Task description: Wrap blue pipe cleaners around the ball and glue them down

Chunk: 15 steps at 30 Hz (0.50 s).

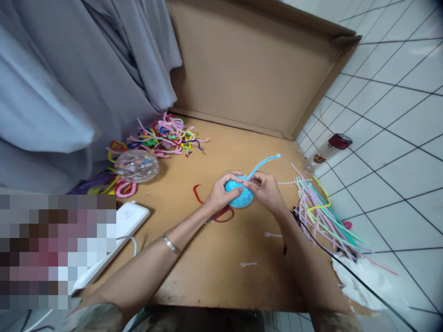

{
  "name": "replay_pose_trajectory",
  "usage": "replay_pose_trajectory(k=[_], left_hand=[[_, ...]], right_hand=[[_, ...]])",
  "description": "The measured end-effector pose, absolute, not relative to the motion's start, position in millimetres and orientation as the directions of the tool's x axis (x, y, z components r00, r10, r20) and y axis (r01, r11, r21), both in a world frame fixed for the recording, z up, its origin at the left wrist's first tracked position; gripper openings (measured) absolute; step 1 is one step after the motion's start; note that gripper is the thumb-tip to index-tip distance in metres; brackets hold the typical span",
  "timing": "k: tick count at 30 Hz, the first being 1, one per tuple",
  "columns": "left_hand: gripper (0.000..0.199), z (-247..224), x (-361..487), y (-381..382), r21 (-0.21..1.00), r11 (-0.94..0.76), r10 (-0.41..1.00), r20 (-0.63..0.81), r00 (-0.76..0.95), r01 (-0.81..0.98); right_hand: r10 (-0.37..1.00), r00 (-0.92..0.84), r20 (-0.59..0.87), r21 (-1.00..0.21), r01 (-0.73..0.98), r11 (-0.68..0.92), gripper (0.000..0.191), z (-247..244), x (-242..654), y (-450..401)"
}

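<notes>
A blue coil of wound pipe cleaner (241,199), rounded like a small dome, is held above the table between both hands. My left hand (224,190) grips its left side, thumb across the front and fingers behind. Pinched at the coil's upper right edge, my right hand (265,188) holds the pipe cleaner where a loose blue end (263,163) sticks up to the right. Under my left wrist lie scissors with red handles (224,215), partly hidden. A short red pipe cleaner piece (197,193) is beside my left hand.
Tangled coloured pipe cleaners (169,133) and a clear patterned ball (136,166) lie back left. Straight pipe cleaners (316,216), a black cable (332,256) and a red-lidded bottle (325,152) are right. A white power strip (129,219) sits left; cardboard (249,64) stands behind.
</notes>
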<state>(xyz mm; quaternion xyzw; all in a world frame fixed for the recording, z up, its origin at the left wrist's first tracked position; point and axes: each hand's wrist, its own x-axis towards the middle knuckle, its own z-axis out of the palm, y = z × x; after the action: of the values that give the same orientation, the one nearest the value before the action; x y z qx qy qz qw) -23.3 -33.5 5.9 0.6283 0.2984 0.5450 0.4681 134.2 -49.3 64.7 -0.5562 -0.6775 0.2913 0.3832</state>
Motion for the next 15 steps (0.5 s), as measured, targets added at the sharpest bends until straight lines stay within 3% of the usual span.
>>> replay_pose_trajectory(k=[15], left_hand=[[0.013, 5.1, -20.3, -33.4, 0.913, -0.38, 0.899, 0.402, 0.173, -0.148]], right_hand=[[0.974, -0.135, 0.182, -0.844, 0.487, 0.226, 0.033, 65.0, 135.1, -49.2]])
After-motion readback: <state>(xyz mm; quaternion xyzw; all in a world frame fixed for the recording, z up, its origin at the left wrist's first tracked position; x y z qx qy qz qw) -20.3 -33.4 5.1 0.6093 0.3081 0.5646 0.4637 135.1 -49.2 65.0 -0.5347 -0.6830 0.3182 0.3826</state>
